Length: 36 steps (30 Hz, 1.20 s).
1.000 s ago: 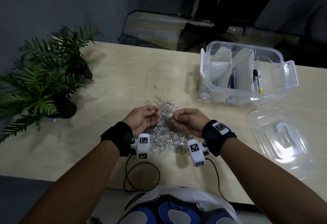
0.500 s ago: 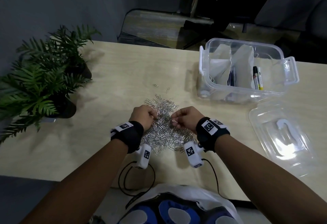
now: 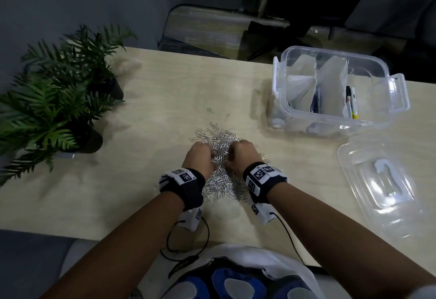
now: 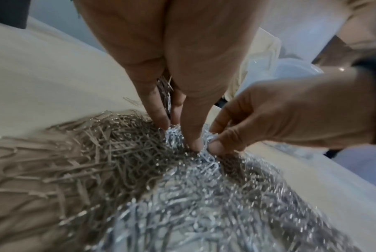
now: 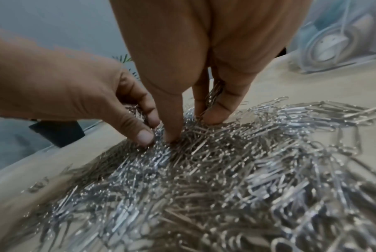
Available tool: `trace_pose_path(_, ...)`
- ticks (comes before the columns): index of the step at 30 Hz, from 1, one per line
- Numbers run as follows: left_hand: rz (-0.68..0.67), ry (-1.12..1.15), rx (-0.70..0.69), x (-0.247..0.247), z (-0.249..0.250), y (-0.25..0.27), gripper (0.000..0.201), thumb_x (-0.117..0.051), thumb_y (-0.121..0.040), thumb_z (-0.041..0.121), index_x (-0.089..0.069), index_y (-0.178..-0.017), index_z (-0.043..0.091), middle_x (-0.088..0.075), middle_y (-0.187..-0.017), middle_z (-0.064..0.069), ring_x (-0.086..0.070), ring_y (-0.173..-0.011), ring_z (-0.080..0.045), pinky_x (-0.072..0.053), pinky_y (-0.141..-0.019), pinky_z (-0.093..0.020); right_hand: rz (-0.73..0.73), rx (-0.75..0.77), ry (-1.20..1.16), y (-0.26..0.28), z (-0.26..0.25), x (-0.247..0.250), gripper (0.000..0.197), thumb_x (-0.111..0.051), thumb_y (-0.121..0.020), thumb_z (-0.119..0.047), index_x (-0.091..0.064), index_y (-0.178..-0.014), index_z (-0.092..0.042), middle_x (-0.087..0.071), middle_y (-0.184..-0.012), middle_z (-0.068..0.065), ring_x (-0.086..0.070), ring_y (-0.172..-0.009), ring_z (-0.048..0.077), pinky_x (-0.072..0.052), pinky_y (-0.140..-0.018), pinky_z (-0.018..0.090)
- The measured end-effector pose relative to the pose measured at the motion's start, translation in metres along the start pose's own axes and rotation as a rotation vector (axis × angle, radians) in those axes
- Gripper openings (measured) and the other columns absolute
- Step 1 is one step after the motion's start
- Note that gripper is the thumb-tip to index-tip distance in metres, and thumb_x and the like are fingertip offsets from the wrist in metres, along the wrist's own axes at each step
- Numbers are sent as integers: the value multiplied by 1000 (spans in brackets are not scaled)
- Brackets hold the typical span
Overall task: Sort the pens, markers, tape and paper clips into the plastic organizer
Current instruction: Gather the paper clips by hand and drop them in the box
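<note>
**Q:** How much room did you have at the table's edges?

**A:** The pile of paper clips (image 3: 219, 164) lay at the centre of the frame on the pale wooden table (image 3: 151, 100), near its front edge. Bare wood stretched to the left, as far as the potted ferns (image 3: 54, 100) at centre left. At upper right stood the clear plastic organizer (image 3: 335, 91), well apart from the pile, with two markers (image 3: 351, 105) lying in one of its compartments. Its lid (image 3: 387, 180) lay flat at right, below the organizer. Two stray clips (image 3: 219, 113) sat just above the pile.

**Q:** And your hands?

**A:** Both were dug into the pile, side by side, thumbs close together. My left hand (image 3: 199, 159) had its fingers curled around a clump of clips; my right hand (image 3: 240, 157) was closed on another clump the same way.

**Q:** What did the wrist cameras add?

**A:** From the head view only knuckles showed. The left wrist view showed clips wedged between my left fingers (image 4: 156, 109) and my right thumb (image 4: 217, 146) pressing into the heap. The right wrist view showed clips caught between my right fingers (image 5: 221, 105), with my left thumb (image 5: 143, 134) beside them.
</note>
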<state>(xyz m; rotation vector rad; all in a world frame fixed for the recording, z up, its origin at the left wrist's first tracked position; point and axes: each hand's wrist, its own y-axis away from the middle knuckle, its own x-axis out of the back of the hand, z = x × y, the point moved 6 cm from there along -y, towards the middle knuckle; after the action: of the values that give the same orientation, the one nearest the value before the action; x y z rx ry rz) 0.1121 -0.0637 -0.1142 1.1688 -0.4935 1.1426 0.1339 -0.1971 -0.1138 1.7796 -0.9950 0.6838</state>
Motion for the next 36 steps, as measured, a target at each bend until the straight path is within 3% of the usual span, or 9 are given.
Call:
trace_pose_path(3,25,-23,-36,-4,2,1,30,-78,-79,19,-62,-102,8,-57,-111,-12,-58,-102,-31,-46,-84,-37,-5,14,16,-2,-4,0,23,-77,-79,-19,-68,-98,-8,-64,-98,10,-62,-91,25,-51,-80,29)
trace_pose_path(6,27,7,-26,-2,-3,-1,15,-71,-84,13,-64,-96,7,-63,-104,-15,-61,-94,-33,-47,-77,-36,-20,-20,-27,-6,-2,3,5,-68,-83,-11,-69,-88,-9,-69,-88,8,-63,-82,21,-45,-67,22)
trace_pose_path(9,66,179,55,2,-16,-4,9,-71,-84,10,-64,-83,16,-67,-95,-11,-62,-76,-27,-45,-64,-28,-17,-88,-128,-9,10,6,13,-59,-85,-11,-72,-83,-12,-72,-83,4,-63,-78,18,-45,-66,20)
trace_pose_path(14,27,597,197,-2,-43,-8,16,-83,-75,13,-67,-76,16,-68,-83,-1,-65,-63,-14,-43,-56,-15,-119,-167,-475,-10,37,3,2,-74,-80,-16,-75,-78,-14,-75,-79,0,-68,-74,17,-56,-66,27)
trace_pose_path(17,-81,994,229,-8,-48,-8,17,-76,-79,-2,-62,-80,8,-67,-84,-14,-67,-63,-19,-53,-57,-19,-185,-154,-726,-6,45,0,6,-75,-79,-5,-74,-73,-7,-75,-77,11,-63,-69,24,-56,-72,39)
trace_pose_path(20,-150,1269,239,-7,-41,-4,16,-68,-83,-9,-61,-85,5,-65,-77,-10,-62,-69,-18,-57,-62,-20,-210,-189,-928,2,46,2,9,-76,-78,-3,-68,-74,-3,-71,-79,22,-58,-69,25,-51,-61,30)
trace_pose_path(22,-192,1391,259,-8,-38,-1,16,-64,-86,-10,-63,-93,5,-65,-81,-9,-61,-74,-16,-57,-63,-20,-256,-198,-1109,7,43,2,11,-71,-81,4,-62,-76,0,-67,-73,18,-58,-60,20,-48,-52,22)
trace_pose_path(27,-248,1555,295,-11,-28,-2,17,-57,-90,-9,-67,-99,1,-65,-82,-7,-63,-74,-12,-56,-63,-18,-353,-239,-1476,16,39,6,13,-61,-84,13,-57,-83,1,-68,-73,12,-72,-73,24,-59,-62,27)
trace_pose_path(36,-420,1657,291,-4,2,5,24,-39,-87,-7,-62,-95,-5,-63,-83,-14,-62,-74,-21,-58,-64,-26,-412,-292,-1606,22,34,13,27,-40,-88,16,-55,-106,2,-65,-88,21,-71,-74,30,-61,-65,35)
